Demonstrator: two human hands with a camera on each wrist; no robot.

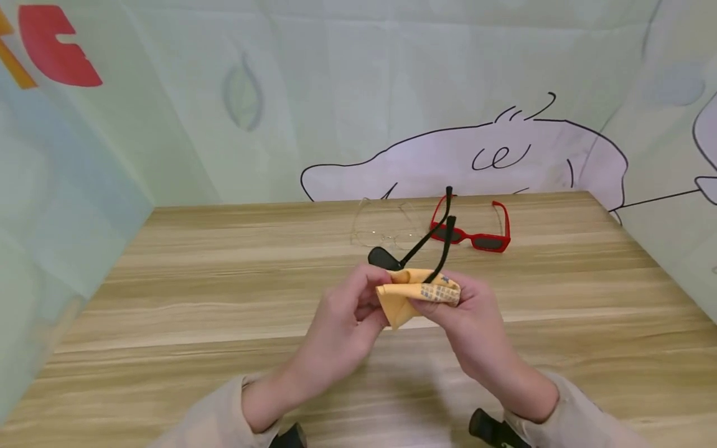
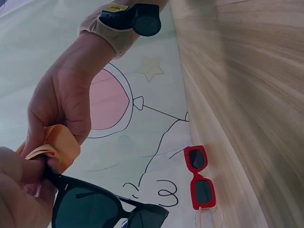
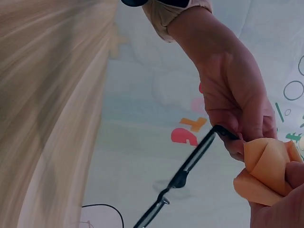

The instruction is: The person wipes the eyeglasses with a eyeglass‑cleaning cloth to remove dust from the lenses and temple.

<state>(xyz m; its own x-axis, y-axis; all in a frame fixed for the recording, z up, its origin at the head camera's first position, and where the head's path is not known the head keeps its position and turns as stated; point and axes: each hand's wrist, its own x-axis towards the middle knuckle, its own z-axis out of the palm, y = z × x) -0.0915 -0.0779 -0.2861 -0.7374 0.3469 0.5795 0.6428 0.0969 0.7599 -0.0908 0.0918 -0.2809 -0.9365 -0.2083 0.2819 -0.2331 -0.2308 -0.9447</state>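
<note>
Black sunglasses (image 1: 384, 258) are held above the table, their temples pointing up and away in the head view. My left hand (image 1: 342, 323) pinches one corner of the frame; in the right wrist view the frame (image 3: 180, 178) slants down from the fingers of that hand (image 3: 232, 90). A yellow-orange cloth (image 1: 394, 305) with a printed pattern is bunched in my right hand (image 1: 482, 330), close against the left fingers. The left wrist view shows the dark lenses (image 2: 88, 209) uncovered, beside the cloth (image 2: 64, 145). Part of the frame is hidden behind the cloth in the head view.
Red sunglasses (image 1: 490, 242) lie at the back of the wooden table (image 1: 196, 280). To their left are clear, thin-rimmed glasses (image 1: 386, 238). A printed backdrop (image 1: 336, 93) rises behind the table edge. Dark devices are strapped to both wrists.
</note>
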